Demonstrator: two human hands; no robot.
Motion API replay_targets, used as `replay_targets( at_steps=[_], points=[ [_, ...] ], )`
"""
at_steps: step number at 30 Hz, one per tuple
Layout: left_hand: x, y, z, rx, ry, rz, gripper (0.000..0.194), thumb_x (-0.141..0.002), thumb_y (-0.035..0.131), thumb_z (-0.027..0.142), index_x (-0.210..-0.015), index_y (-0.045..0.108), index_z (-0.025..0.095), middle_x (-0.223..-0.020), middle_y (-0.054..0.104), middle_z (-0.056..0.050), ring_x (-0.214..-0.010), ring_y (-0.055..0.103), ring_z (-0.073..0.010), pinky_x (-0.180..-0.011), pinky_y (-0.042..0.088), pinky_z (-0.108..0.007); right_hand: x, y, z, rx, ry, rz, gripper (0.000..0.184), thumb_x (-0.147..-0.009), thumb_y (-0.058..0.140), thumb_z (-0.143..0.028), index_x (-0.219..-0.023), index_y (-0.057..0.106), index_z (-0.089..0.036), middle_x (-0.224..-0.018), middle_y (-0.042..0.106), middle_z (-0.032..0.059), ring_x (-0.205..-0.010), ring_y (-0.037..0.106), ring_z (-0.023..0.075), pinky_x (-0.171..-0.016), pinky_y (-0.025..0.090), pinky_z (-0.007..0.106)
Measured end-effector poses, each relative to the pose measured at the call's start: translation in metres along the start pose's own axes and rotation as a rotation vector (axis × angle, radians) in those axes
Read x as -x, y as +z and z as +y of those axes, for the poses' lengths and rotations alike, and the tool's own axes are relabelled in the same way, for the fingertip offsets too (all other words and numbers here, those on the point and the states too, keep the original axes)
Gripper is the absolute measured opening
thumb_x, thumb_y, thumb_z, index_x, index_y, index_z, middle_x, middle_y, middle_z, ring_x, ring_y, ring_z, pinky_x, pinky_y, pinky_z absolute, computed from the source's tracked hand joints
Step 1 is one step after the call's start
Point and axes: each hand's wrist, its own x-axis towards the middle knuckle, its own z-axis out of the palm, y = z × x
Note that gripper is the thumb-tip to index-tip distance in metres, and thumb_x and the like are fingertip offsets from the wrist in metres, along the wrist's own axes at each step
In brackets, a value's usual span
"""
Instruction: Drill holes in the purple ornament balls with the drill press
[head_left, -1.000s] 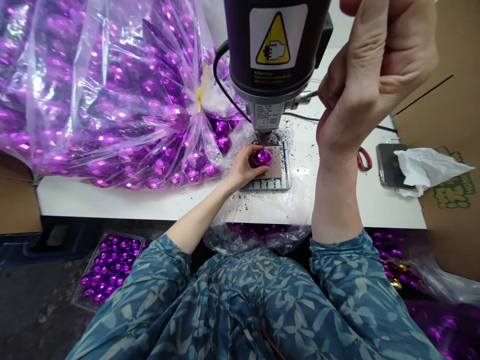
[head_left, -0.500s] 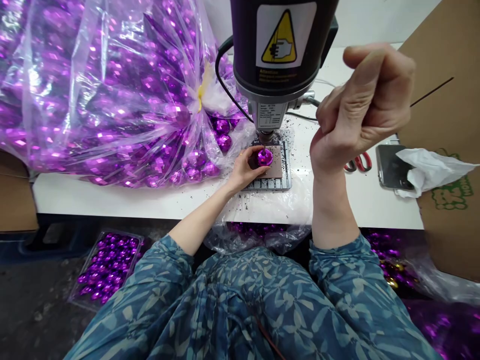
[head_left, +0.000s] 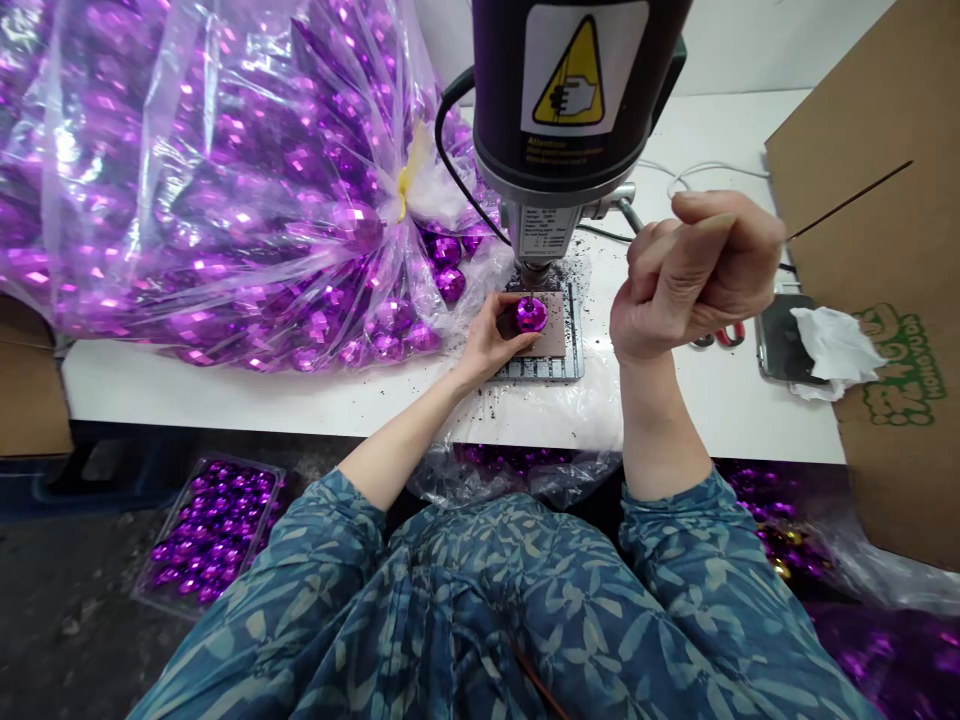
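Note:
My left hand (head_left: 491, 340) is closed around the side of a shiny purple faceted ball (head_left: 531, 315), thumb and fingers on either side. The ball rests on a small brown board (head_left: 553, 340) over the slotted metal base (head_left: 574, 368) of a bench drill press (head_left: 577, 150). Directly above, the drill bit comes down to the top of the ball; whether it has entered I cannot tell. My right hand (head_left: 694, 275) is wrapped in a fist around the end of the press's feed lever (head_left: 628, 212), whose grip is hidden by the fingers.
A big clear bag (head_left: 225, 200) of purple balls fills the left of the white table (head_left: 360, 405). Dark shavings lie around the base. At right are red-handled scissors (head_left: 731, 336), a phone (head_left: 780, 340), crumpled tissue (head_left: 832, 350) and a cardboard box (head_left: 885, 250). A clear tray (head_left: 210, 530) of balls sits below left.
My right hand has swung down and inward with the feed lever. My left hand and the ball have stayed at the same spot under the drill.

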Motion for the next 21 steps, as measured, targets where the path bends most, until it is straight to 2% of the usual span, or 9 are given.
replay_targets(
  at_steps=[5,9,10,12,14,15,16,19,21],
  points=[
    [0.0,0.0,0.0,0.011,0.002,0.004,0.055,-0.08,0.093,0.035,-0.12,0.059,0.024,-0.123,0.073,-0.008,-0.119,0.072,-0.0278,-0.109,0.058,-0.05,0.008,-0.004,0.011,0.014,-0.052,0.028,0.024,-0.099,0.056,-0.054,-0.096,0.07,-0.034,-0.049,0.038,-0.0076,-0.035,0.017,0.0036,-0.038,0.019,0.027],
    [0.001,0.0,-0.001,0.029,-0.007,-0.003,0.056,-0.08,0.093,0.038,-0.123,0.059,0.024,-0.124,0.073,-0.009,-0.12,0.072,-0.0288,-0.109,0.058,-0.053,0.016,-0.007,0.014,0.021,-0.068,0.018,0.025,-0.099,0.056,-0.056,-0.096,0.069,-0.034,-0.046,0.033,-0.0086,-0.033,0.016,0.0046,-0.038,0.02,0.027],
    [0.001,0.001,-0.002,0.04,-0.005,-0.005,0.056,-0.081,0.093,0.038,-0.123,0.059,0.024,-0.124,0.073,-0.009,-0.12,0.072,-0.0287,-0.109,0.058,-0.053,0.015,-0.005,0.012,0.017,-0.067,0.026,0.027,-0.099,0.056,-0.056,-0.095,0.069,-0.034,-0.047,0.035,-0.009,-0.032,0.015,0.0038,-0.038,0.019,0.026],
    [0.001,0.001,-0.002,0.052,0.002,-0.009,0.055,-0.081,0.092,0.036,-0.123,0.059,0.024,-0.124,0.073,-0.009,-0.12,0.072,-0.0278,-0.109,0.059,-0.052,0.006,0.002,0.004,0.009,-0.046,0.052,0.028,-0.1,0.057,-0.054,-0.093,0.069,-0.031,-0.056,0.049,-0.0093,-0.033,0.019,0.0006,-0.037,0.018,0.024],
    [0.0,0.002,-0.003,0.054,0.003,-0.006,0.054,-0.081,0.093,0.034,-0.122,0.059,0.023,-0.123,0.073,-0.009,-0.119,0.073,-0.027,-0.108,0.059,-0.051,-0.012,0.013,-0.008,0.012,0.007,0.065,0.023,-0.099,0.061,-0.047,-0.094,0.071,-0.027,-0.081,0.068,-0.0086,-0.039,0.032,-0.0038,-0.039,0.021,0.02],
    [-0.001,0.002,-0.002,0.049,0.0,-0.003,0.054,-0.08,0.093,0.033,-0.121,0.06,0.023,-0.122,0.073,-0.008,-0.118,0.073,-0.0268,-0.107,0.06,-0.051,-0.023,0.019,-0.013,0.013,0.033,0.056,0.023,-0.098,0.062,-0.046,-0.095,0.073,-0.026,-0.094,0.073,-0.0085,-0.043,0.038,-0.0058,-0.041,0.023,0.018],
    [-0.002,0.002,-0.001,0.039,-0.006,-0.001,0.053,-0.08,0.093,0.031,-0.12,0.06,0.023,-0.121,0.074,-0.008,-0.116,0.073,-0.0267,-0.106,0.06,-0.05,-0.034,0.025,-0.017,0.009,0.058,0.04,0.027,-0.095,0.063,-0.049,-0.094,0.073,-0.024,-0.094,0.073,-0.0083,-0.045,0.04,-0.0063,-0.043,0.025,0.016],
    [0.0,-0.002,0.008,-0.03,-0.007,0.029,0.053,-0.077,0.095,0.029,-0.118,0.062,0.022,-0.119,0.074,-0.008,-0.114,0.072,-0.0268,-0.104,0.061,-0.049,-0.061,0.037,-0.018,-0.088,0.183,-0.033,0.041,-0.079,0.069,-0.058,-0.085,0.068,-0.018,-0.068,0.054,-0.0088,-0.044,0.038,-0.0051,-0.044,0.026,0.014],
    [0.01,-0.009,0.021,-0.081,0.025,0.043,0.052,-0.078,0.095,0.033,-0.118,0.064,0.022,-0.12,0.075,-0.009,-0.113,0.072,-0.0266,-0.101,0.061,-0.049,-0.07,0.039,-0.011,-0.096,0.247,-0.093,0.043,-0.075,0.071,-0.06,-0.081,0.065,-0.018,-0.06,0.04,-0.0085,-0.044,0.036,-0.0037,-0.044,0.026,0.013]
  ],
)
